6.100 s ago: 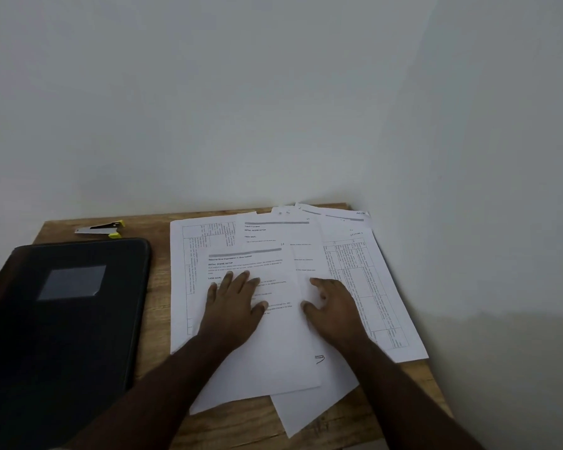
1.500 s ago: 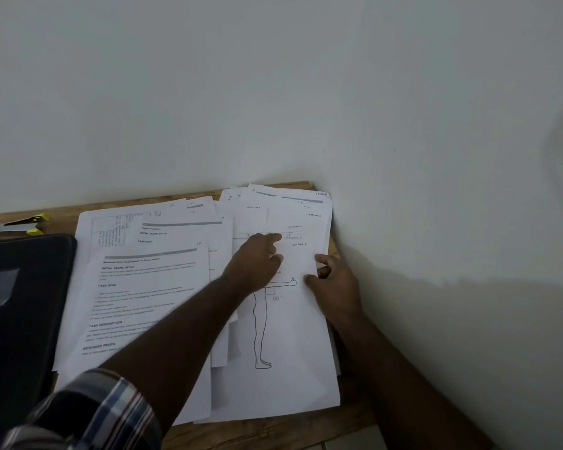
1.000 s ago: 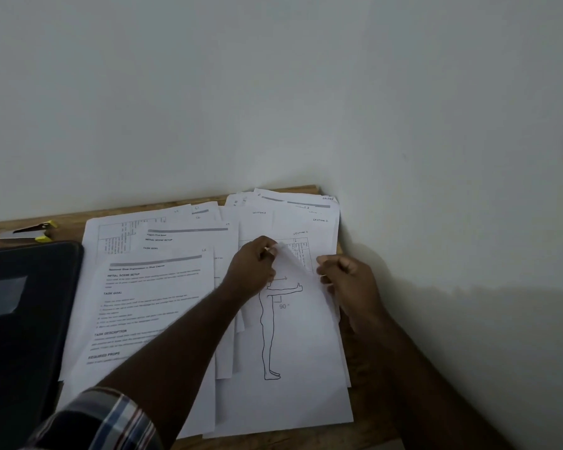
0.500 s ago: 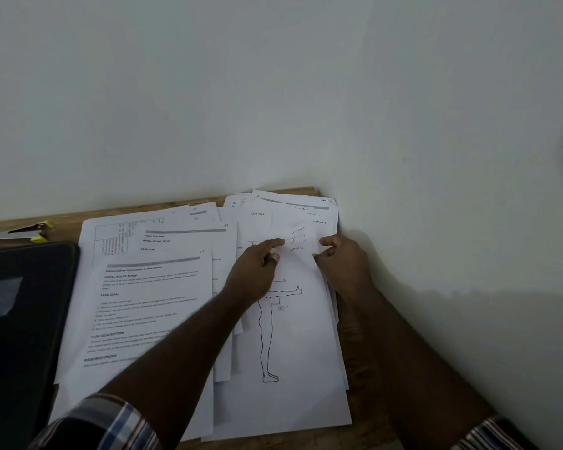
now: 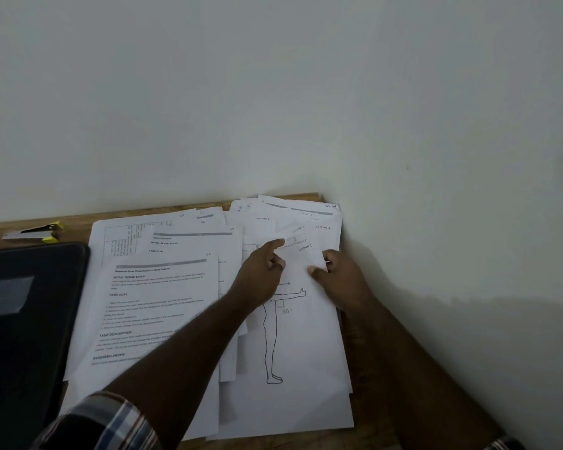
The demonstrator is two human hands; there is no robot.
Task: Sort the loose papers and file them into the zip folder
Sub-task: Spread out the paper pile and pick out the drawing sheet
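Note:
Loose printed papers (image 5: pixel 163 300) lie fanned over the wooden table (image 5: pixel 78 222). On the right pile the top sheet shows a line drawing of a standing figure (image 5: pixel 306 352). My right hand (image 5: pixel 345 277) grips that sheet's upper right edge, thumb on top, and the sheet's top curls up. My left hand (image 5: pixel 260 277) reaches across the pile. Its index finger touches the sheet's top left corner, its other fingers are curled and its thumb is hidden. The black zip folder (image 5: pixel 30 319) lies shut at the left.
A small stapler with yellow ends (image 5: pixel 33 233) lies behind the folder at the table's back left. A white wall (image 5: pixel 436 222) closes the table's back and right sides right beside the papers. The table's front edge shows just below the papers.
Over the last second both hands stayed at the top of the figure sheet. My left index finger has stretched out over its corner, and my right hand has slid down its right edge.

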